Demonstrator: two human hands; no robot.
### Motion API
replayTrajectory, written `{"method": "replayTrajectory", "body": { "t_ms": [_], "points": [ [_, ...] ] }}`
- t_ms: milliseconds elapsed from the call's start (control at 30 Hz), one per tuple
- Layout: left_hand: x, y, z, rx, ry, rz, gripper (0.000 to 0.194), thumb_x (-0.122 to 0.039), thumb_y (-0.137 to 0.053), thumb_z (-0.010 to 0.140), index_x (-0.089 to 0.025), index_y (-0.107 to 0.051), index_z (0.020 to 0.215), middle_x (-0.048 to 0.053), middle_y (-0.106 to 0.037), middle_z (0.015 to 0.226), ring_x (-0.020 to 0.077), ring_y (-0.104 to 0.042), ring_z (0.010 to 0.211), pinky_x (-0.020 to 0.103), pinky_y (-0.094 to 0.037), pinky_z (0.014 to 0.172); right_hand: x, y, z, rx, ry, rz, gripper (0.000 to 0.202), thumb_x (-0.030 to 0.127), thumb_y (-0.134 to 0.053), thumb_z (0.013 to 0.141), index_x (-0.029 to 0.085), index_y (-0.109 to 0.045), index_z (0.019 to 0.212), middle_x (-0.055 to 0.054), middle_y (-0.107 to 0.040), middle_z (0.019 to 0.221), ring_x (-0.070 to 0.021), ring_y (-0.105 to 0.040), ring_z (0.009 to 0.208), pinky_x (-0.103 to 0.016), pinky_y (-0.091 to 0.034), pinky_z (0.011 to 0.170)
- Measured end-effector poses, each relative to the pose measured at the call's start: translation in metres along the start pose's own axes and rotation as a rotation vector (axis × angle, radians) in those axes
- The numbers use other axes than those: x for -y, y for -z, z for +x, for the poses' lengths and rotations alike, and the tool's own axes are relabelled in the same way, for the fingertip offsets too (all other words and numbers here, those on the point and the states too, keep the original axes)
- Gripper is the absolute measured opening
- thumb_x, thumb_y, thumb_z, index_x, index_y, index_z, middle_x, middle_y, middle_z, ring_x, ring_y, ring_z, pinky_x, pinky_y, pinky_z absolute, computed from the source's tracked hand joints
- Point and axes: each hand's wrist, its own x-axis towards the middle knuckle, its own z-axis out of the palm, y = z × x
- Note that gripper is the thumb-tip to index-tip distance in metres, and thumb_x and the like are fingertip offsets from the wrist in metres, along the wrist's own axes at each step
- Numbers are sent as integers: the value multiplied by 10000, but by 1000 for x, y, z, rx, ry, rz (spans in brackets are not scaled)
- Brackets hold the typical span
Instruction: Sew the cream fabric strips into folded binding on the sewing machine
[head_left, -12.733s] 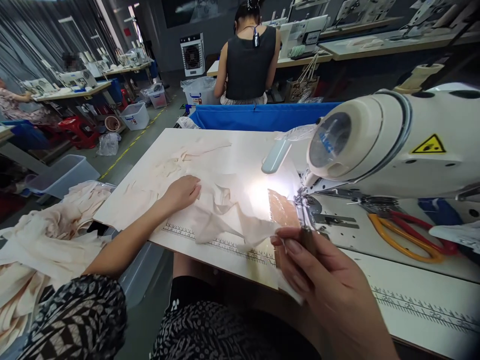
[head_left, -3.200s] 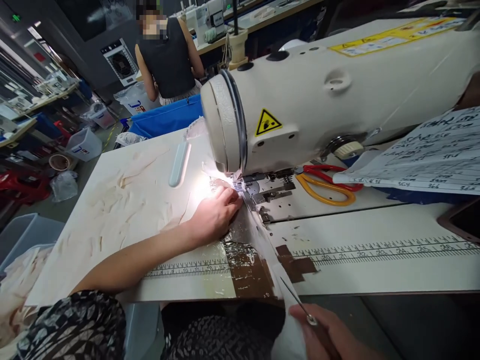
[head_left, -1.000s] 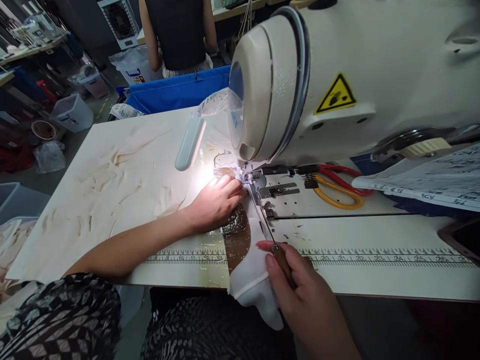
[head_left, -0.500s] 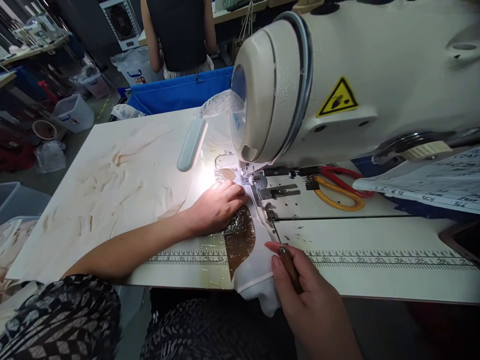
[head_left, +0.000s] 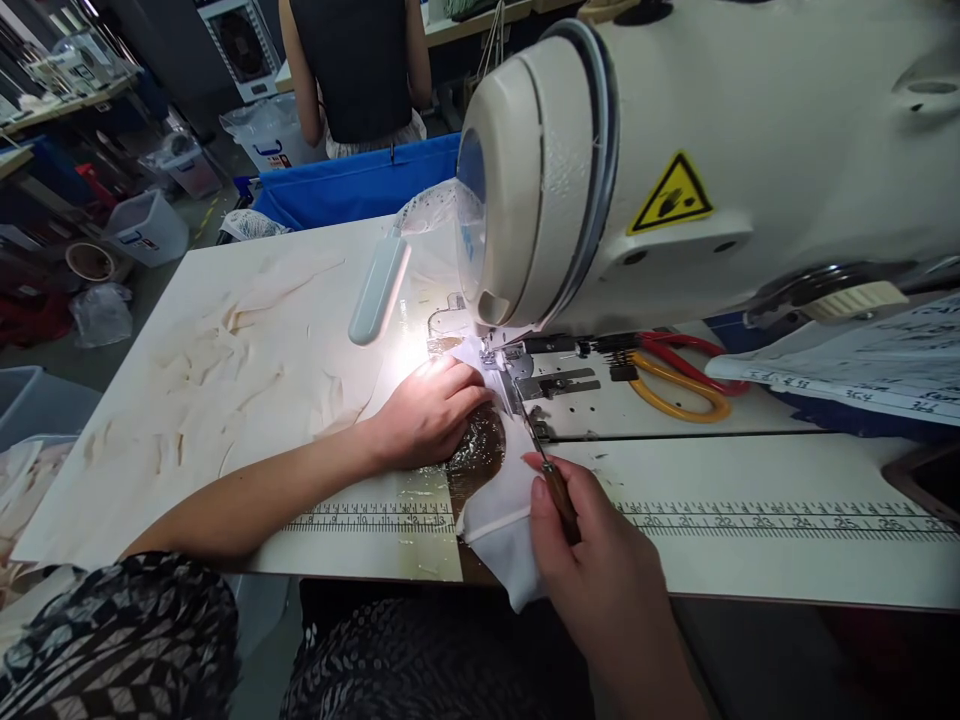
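My right hand [head_left: 600, 560] grips an awl [head_left: 561, 500] by its wooden handle, and its metal tip points up toward the presser foot [head_left: 499, 355] of a sewing machine [head_left: 675, 150]. Beside that hand a piece of white fabric [head_left: 510, 545] runs up toward the needle area and hangs over the table's front edge. Just left of the presser foot my left hand [head_left: 435, 410] is closed on the fabric, its fingers curled and the fingertips partly hidden. Under and beside it lies a shiny brown taped patch [head_left: 480, 450].
Pale fabric pieces [head_left: 240, 350] lie across the left of the table. A light-blue handheld object [head_left: 377, 290] sits behind my left hand. Yellow-handled scissors [head_left: 679, 390] and written papers [head_left: 862, 360] are at right. A person [head_left: 356, 70] stands beyond the blue cloth [head_left: 360, 185].
My right hand and the awl have moved up and slightly left, bringing the tip closer to the presser foot. The white fabric's lower end has shifted upward. My left hand is nearly still.
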Motion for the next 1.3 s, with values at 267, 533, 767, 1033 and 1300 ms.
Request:
{"method": "replayTrajectory", "body": {
  "t_ms": [267, 533, 767, 1033, 1300],
  "points": [
    [-5, 4, 5, 79, 14, 113, 371, -129, -322, 967, -116, -656, 1126, 150, -650, 1137, 241, -599, 993, 417, -573, 848, 4, 1, 10, -43, 133, -65, 240, 316, -446, 989, 183, -641, 1031, -66, -779, 924, -205, -728, 739, -273, -527, 617],
    [-6, 4, 8, 154, 66, 197, 415, -181, -308, 985, -64, -646, 1194, 186, -615, 1186, 280, -570, 1017, 437, -534, 843, 2, -2, 13, -71, 221, -161, 255, 276, -439, 987, 155, -650, 1064, -91, -774, 936, -208, -717, 697, -288, -533, 607],
    [-7, 5, 8, 182, 106, 144, 380, -162, -337, 958, -73, -649, 1154, 172, -597, 1198, 271, -548, 1023, 409, -506, 871, 12, -2, 5, -92, 192, -49, 216, 292, -487, 992, 195, -657, 1084, -52, -775, 925, -189, -728, 709, -257, -541, 606],
    [-11, 3, 26, 195, 11, 268, 267, -185, -413, 970, -109, -660, 902, 139, -619, 871, 261, -578, 888, 385, -472, 758, 34, 2, 5, -92, 401, -10, 221, 269, -457, 1016, 224, -616, 1164, -23, -754, 914, -153, -696, 643, -244, -521, 573],
    [2, -9, 22, -12, 321, 13, 143, -168, -482, 914, -180, -622, 892, 131, -668, 964, 252, -606, 893, 349, -490, 667, 27, 9, -5, -46, 453, -186, 231, 230, -428, 1031, 167, -566, 1206, -47, -771, 931, -161, -728, 679, -243, -520, 579]
  ]
}}
